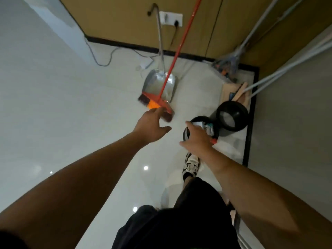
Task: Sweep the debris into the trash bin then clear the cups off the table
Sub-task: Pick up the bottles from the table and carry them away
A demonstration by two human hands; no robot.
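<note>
pale glossy floor (pixel 53 105) takes up the whole left side. the left hand (pixel 150 125) is stretched out over it, fingers loose and spread, holding nothing, fingertips right by the broom head. the red broom (pixel 154 102) leans up against the brown wall (pixel 125 20), its bristles on the floor at the front lip of the metal dustpan (pixel 154 81), whose grey handle also rests against the wall next to a white wall socket (pixel 170 18). moving right, the right hand (pixel 196 139) is held out with its fingers over a black trash bin (pixel 213 131) stuffed with rubbish; can't really tell if it's gripping the rim or just hovering over it. a second black bin (pixel 232 115) sits just beside it, then some mop poles (pixel 287 69) leaning in the corner. one patterned sneaker (pixel 191 164) shows below the right wrist.
</note>
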